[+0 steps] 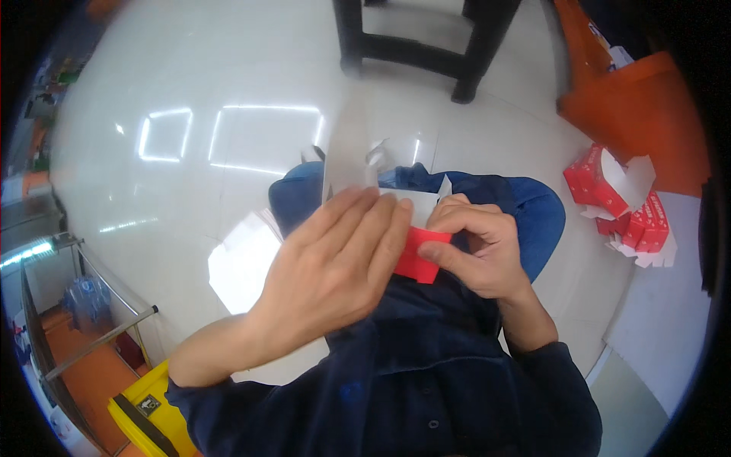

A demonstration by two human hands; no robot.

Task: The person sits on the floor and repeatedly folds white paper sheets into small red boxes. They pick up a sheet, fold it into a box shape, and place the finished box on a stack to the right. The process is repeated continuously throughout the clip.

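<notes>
Glossy tiled floor [183, 198], black stool [411, 53] ahead; red-and-white carton [415, 260] above the lap [544, 221]; left hand [335, 255] lies across it, fingers straight, thumb and any grip hidden; right hand [483, 244] pinches its red side, where too hard a squeeze could crease it.

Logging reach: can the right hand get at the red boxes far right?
Probably, with a lean: only knee and floor separate the right hand from the boxes, though it is pinching red card.
</notes>
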